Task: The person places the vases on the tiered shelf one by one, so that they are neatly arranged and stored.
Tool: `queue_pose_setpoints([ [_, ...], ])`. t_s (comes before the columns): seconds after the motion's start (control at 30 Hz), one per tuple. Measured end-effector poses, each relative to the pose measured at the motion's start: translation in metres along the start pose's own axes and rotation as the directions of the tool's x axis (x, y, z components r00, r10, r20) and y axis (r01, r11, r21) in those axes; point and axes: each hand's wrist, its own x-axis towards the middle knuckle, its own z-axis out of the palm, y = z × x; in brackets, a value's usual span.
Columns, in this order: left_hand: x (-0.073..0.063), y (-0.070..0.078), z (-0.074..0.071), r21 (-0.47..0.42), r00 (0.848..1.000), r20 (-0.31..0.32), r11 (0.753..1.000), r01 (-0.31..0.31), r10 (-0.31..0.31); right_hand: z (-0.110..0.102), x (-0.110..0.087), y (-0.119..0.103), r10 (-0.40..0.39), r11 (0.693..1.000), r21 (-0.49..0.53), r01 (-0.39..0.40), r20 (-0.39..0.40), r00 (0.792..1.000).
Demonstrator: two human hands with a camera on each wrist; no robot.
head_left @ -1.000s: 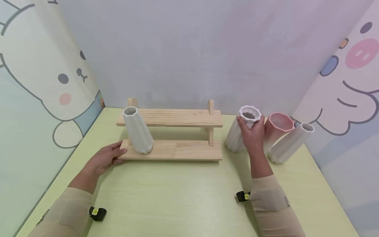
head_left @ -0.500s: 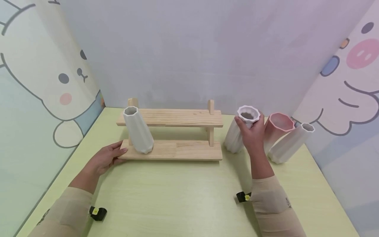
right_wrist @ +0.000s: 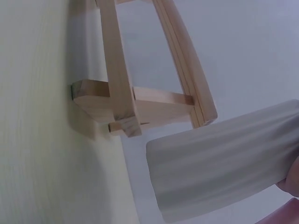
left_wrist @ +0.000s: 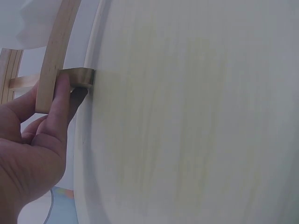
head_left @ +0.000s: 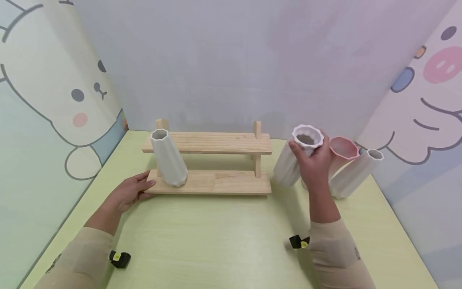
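Note:
In the head view a two-tier wooden rack [head_left: 223, 181] stands at the back. My left hand [head_left: 130, 193] pinches the left end of its lower board, thumb on top and fingers beneath; the left wrist view shows the fingers at the board end [left_wrist: 49, 88]. A tall white faceted vase [head_left: 169, 162] stands on the left part of that board. Right of the rack, my right hand [head_left: 315, 166] grips a white fluted vase [head_left: 287, 167] just below its flared rim. In the right wrist view this vase [right_wrist: 219, 163] hangs clear of the table, its base near the rack's end.
A pink vase [head_left: 335, 162] stands behind my right hand, partly hidden. Beside it is another white faceted vase [head_left: 351, 176]. Walls with cartoon animals enclose the pale green table [head_left: 216, 237] at the back and sides. Black wrist straps [head_left: 120, 259] show by both sleeves.
The fluted vase and my right hand have risen a little and shifted slightly right, hiding more of the pink vase. My left hand and the rack have stayed put.

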Motion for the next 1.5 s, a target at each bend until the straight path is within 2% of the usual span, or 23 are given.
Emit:
queue_pose_setpoints([
  [0.3,0.003,-0.002,-0.001,0.015,1.000,-0.012,1.000,0.000,0.000,0.001,-0.006,-0.018,-0.047,0.995,0.087,0.045,0.025,0.999],
  [0.5,0.000,-0.001,0.000,-0.002,1.000,-0.005,1.000,0.003,-0.003,0.006,-0.010,-0.019,-0.110,0.980,0.173,0.100,0.047,0.993],
  [0.57,-0.001,-0.001,0.000,-0.008,1.000,-0.003,1.000,0.009,-0.009,0.008,-0.012,-0.019,-0.106,0.979,0.180,0.092,0.074,0.992],
  [0.73,-0.001,-0.002,0.001,0.002,1.000,-0.009,1.000,0.011,-0.011,0.015,-0.018,-0.022,-0.040,0.994,0.110,0.024,0.141,0.989],
  [0.87,-0.001,-0.002,0.001,0.017,1.000,-0.015,1.000,0.007,-0.007,0.023,-0.019,-0.026,-0.015,0.998,0.058,0.005,0.185,0.983],
  [1.07,-0.001,-0.002,0.001,0.021,1.000,-0.016,1.000,0.012,-0.012,0.033,-0.016,-0.032,-0.025,0.999,0.034,0.017,0.251,0.968],
  [1.5,-0.001,-0.003,0.002,0.036,0.999,-0.038,0.999,0.008,-0.007,0.057,-0.015,-0.040,-0.024,0.998,0.056,0.007,0.305,0.952],
])
